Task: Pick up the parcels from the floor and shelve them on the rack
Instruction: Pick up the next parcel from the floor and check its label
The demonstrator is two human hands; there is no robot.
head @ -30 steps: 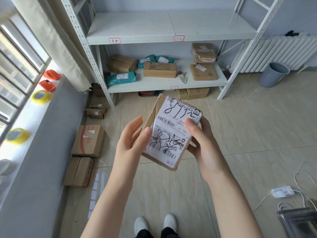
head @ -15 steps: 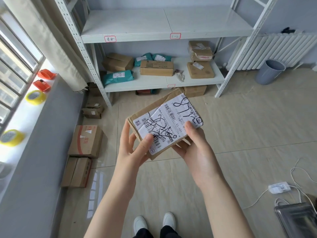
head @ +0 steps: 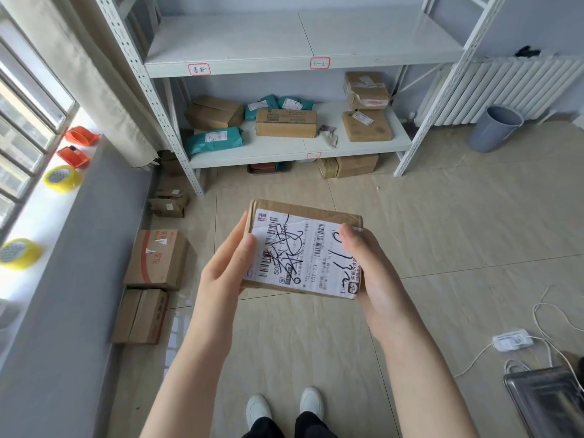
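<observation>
Left fingers (head: 245, 229) curled round the left edge of the parcel (head: 305, 251), thumb pressed on its label (head: 303, 256). Right fingers (head: 350, 240) closed over the right edge, thumb side on the label's right end. Both the left hand (head: 226, 267) and the right hand (head: 374, 279) grip the parcel; it is held level, label up, in the air in front of the body, above the floor (head: 442, 232) and well short of the rack (head: 278, 90).

Parcel: flat brown cardboard, white label with barcodes and black marker scrawl covering most of the top face.

Rack: white metal, perforated posts. Upper shelf (head: 300, 42) bare on top, two red-bordered tags on its front lip. Lower shelf (head: 300, 147) carries brown boxes and teal bags: one teal bag (head: 216, 140) at front left, a long box (head: 286, 122) in the middle, a flat box (head: 366, 125) at right with another box stacked behind it. More boxes lie under the lower shelf on the floor.

Floor, left side by the wall: a box with red print (head: 158, 259), a second box (head: 140, 316) just nearer the camera, a small box (head: 169, 205) nearer the rack post.

Windowsill at left: two yellow tape rolls (head: 61, 178) and orange tape dispensers (head: 79, 145).

Right: grey bin (head: 494, 128) in front of a white radiator (head: 512, 86); white cable and adapter (head: 512, 341) on the floor; metal tray (head: 550, 403) at lower right corner. White shoes (head: 284, 409) at bottom centre.
</observation>
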